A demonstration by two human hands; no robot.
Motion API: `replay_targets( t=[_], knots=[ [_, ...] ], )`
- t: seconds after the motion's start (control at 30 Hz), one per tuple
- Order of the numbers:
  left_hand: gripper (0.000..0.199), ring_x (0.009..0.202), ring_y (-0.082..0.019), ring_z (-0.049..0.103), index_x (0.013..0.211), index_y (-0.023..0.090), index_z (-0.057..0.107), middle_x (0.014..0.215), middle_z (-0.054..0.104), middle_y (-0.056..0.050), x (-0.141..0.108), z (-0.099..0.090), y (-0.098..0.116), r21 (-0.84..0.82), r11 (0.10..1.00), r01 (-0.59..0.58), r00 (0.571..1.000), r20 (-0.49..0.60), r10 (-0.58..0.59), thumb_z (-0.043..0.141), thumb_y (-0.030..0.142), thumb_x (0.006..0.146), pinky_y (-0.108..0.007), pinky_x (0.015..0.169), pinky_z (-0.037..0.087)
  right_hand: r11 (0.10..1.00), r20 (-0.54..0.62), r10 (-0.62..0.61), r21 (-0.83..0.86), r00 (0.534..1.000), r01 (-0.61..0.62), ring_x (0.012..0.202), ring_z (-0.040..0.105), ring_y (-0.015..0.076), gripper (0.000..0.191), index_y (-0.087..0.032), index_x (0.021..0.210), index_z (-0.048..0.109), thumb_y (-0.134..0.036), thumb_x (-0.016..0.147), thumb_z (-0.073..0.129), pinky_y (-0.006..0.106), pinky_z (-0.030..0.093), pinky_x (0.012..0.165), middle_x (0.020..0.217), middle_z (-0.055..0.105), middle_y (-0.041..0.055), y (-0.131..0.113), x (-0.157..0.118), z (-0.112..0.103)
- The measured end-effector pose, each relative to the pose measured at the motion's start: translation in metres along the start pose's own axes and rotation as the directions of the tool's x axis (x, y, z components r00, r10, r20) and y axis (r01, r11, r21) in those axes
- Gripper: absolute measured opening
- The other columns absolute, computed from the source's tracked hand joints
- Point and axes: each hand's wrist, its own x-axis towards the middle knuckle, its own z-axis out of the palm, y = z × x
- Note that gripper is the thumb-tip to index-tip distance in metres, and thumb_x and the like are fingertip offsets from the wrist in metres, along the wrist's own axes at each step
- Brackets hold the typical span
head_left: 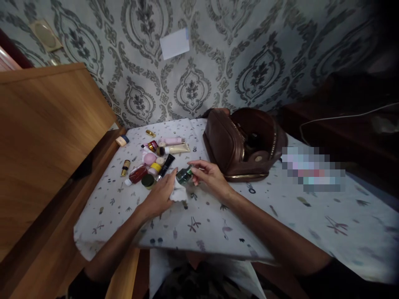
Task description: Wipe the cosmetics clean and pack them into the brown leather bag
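A small dark green bottle [183, 175] is held between my two hands above the cloth-covered table. My left hand [162, 192] is closed on a white cloth [178, 194], which lies against the bottle's left side and underside. The fingers of my right hand [209, 176] pinch the bottle's right end. Just left of my hands lie a black tube [166, 167], a dark green-lidded jar [147, 180], a red bottle [138, 173] and a yellow-banded jar [154, 168]. Behind them are a cream tube [177, 149] and a pink tube [172, 140].
An open brown leather bag [224, 145] stands behind my right hand. On the left are a wooden panel [56, 137], a gold-and-black item [125, 167] and a beige bottle [122, 140]. A blurred item [311, 168] lies right of the bag. Patterned wall behind.
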Motion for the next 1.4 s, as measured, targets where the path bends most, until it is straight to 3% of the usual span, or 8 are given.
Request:
replay_targets(
  t=[0.23,0.33,0.53,0.67,0.87,1.07,1.23,1.4],
  knots=[
    [0.079,0.127,-0.038,0.049,0.148,0.016,0.033,0.138,0.053,-0.018,0.038,0.008,0.033,0.166,0.982,0.088,0.990,-0.120,-0.069,0.063,0.020,0.075,-0.053,0.105,0.040,0.994,-0.007,-0.106,-0.035,0.994,0.106,0.038,0.045,0.0059,0.041,-0.021,0.070,0.053,-0.049,0.065,0.083,0.020,0.029,0.036,0.056,0.051,-0.0082,0.001,0.001,0.006],
    [0.069,0.124,-0.037,0.052,0.146,0.015,0.036,0.133,0.056,-0.019,0.021,0.011,0.018,0.217,0.969,0.116,0.984,-0.155,-0.083,0.059,0.024,0.081,-0.053,0.103,0.041,0.991,-0.029,-0.120,-0.063,0.992,0.118,0.036,0.043,0.0059,0.043,-0.021,0.068,0.051,-0.050,0.063,0.083,0.021,0.027,0.035,0.055,0.051,-0.0081,0.004,0.002,0.006],
    [0.085,0.138,-0.035,0.039,0.153,0.015,0.021,0.149,0.043,-0.020,-0.031,0.011,-0.027,0.182,0.982,0.050,0.993,-0.117,-0.029,0.059,0.016,0.076,-0.054,0.114,0.031,0.989,-0.048,-0.115,-0.098,0.992,0.110,0.037,0.041,0.0072,0.032,-0.022,0.083,0.061,-0.047,0.071,0.078,0.022,0.028,0.038,0.050,0.047,-0.0097,0.006,0.002,0.003],
    [0.096,0.145,-0.036,0.028,0.155,0.016,0.013,0.157,0.030,-0.022,-0.040,0.013,-0.023,0.135,0.988,0.072,0.994,-0.086,-0.061,0.068,0.040,0.080,-0.056,0.117,0.025,0.987,-0.045,-0.130,-0.106,0.990,0.125,0.038,0.042,0.0073,0.031,-0.021,0.094,0.068,-0.046,0.076,0.074,0.022,0.029,0.039,0.050,0.046,-0.0096,0.005,0.002,0.003],
    [0.069,0.141,-0.032,0.035,0.154,0.018,0.019,0.150,0.040,-0.019,-0.017,0.019,0.000,0.098,0.980,0.176,0.968,-0.201,-0.154,0.045,0.044,0.096,-0.054,0.115,0.029,0.997,0.035,-0.071,-0.005,0.997,0.071,0.044,0.052,0.0089,0.034,-0.020,0.096,0.067,-0.043,0.073,0.077,0.023,0.040,0.043,0.057,0.055,-0.0072,-0.002,-0.003,0.005],
    [0.059,0.124,-0.034,0.053,0.148,0.013,0.030,0.133,0.056,-0.020,0.016,0.024,0.013,0.223,0.972,0.078,0.960,-0.280,-0.013,0.045,0.035,0.096,-0.052,0.103,0.041,0.999,0.127,-0.038,0.008,0.991,0.038,0.035,0.047,0.0076,0.039,-0.023,0.083,0.053,-0.049,0.070,0.079,0.019,0.034,0.034,0.053,0.056,-0.0092,-0.002,-0.006,0.010],
    [0.053,0.119,-0.032,0.059,0.140,0.017,0.041,0.128,0.062,-0.016,0.023,0.028,-0.003,0.236,0.971,0.026,0.945,-0.321,0.053,0.053,0.036,0.091,-0.049,0.099,0.047,0.995,0.066,-0.092,-0.040,0.994,0.095,0.039,0.037,0.0054,0.047,-0.023,0.076,0.046,-0.055,0.067,0.079,0.019,0.028,0.036,0.056,0.051,-0.0099,0.003,-0.007,0.012],
    [0.049,0.112,-0.031,0.064,0.131,0.018,0.049,0.120,0.067,-0.014,0.017,0.032,-0.031,0.189,0.976,0.110,0.925,-0.378,-0.031,0.056,0.040,0.087,-0.048,0.095,0.051,0.972,-0.021,-0.177,-0.160,0.984,0.172,0.056,0.040,0.0090,0.045,-0.021,0.073,0.049,-0.054,0.067,0.079,0.021,0.031,0.049,0.062,0.047,-0.0066,0.000,-0.007,0.010]
  ],
)
